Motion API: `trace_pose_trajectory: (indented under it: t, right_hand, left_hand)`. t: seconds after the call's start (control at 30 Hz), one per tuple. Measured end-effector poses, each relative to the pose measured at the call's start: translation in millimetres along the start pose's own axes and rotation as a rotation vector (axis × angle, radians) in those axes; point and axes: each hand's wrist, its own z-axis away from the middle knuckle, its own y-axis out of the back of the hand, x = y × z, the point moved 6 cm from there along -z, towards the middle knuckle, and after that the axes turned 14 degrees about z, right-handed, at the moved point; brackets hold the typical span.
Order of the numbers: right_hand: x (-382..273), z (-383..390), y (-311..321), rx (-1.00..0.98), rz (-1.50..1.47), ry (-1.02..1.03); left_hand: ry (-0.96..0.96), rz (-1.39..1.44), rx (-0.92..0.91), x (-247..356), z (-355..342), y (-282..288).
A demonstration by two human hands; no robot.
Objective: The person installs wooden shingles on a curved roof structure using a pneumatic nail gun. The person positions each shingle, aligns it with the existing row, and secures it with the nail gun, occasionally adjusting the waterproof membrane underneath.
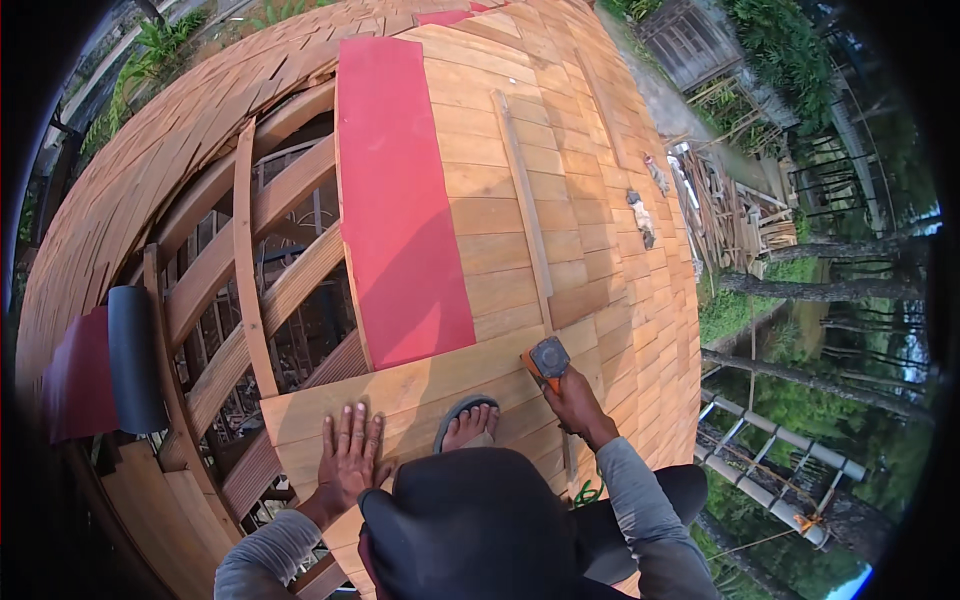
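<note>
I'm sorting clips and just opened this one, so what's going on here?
A person is on a roof partly covered in wooden shingles. Their left hand is spread flat on the shingles near the open framing, while their right hand grips an orange and dark handheld tool; whether it touches the wood is hard to tell. Ahead lies a strip of red sheeting, with bare rafters exposed to its left.

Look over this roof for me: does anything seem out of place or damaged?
Two small crumpled items, too unclear to identify, lie loose on the otherwise neat wooden shingles at right. Left of the red strip, timbers lie uncovered; that looks unfinished rather than broken.
</note>
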Motion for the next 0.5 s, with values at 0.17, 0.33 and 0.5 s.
trace_pose_trajectory:
  t: [0.17,0.33,0.5]
  right_hand:
    - [-9,-21,9,-0.127,0.070,-0.102]
    - [-8,-49,31,-0.284,0.131,-0.217]
    - [-20,-54,36,-0.289,0.165,-0.200]
  left_hand:
    - [-0.086,-0.154,0.029,1,4,6]
    - [-0.098,-0.086,0.015,-1,6,-1]
    - [-0.111,-0.261,-0.016,-3,6,-11]
